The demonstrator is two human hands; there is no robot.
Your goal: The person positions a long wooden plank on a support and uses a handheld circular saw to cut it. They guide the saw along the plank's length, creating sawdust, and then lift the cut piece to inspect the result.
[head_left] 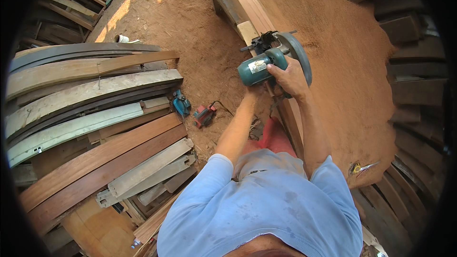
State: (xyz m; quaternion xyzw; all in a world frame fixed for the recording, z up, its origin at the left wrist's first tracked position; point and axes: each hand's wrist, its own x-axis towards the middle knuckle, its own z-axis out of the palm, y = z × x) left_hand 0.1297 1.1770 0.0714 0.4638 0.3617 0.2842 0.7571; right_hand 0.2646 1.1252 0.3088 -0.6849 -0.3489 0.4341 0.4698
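Observation:
A green circular saw (254,71) with a grey round guard sits on a long pale board (254,2) running along a narrow wooden bench. My right hand (288,77) is wrapped round the saw's rear handle, thumb beside the motor housing. My left hand (255,93) reaches under the motor housing by the board, its fingers hidden behind the saw. A short light wooden piece (247,31) lies along the board just beyond the saw.
Stacked planks (81,152) fill the left, with a teal power tool (181,104) and a red one (204,115) beside them on the dusty ground. Sawdust (342,104) spreads to the right, with a yellow tape measure (357,168) and more timber (414,90) beyond.

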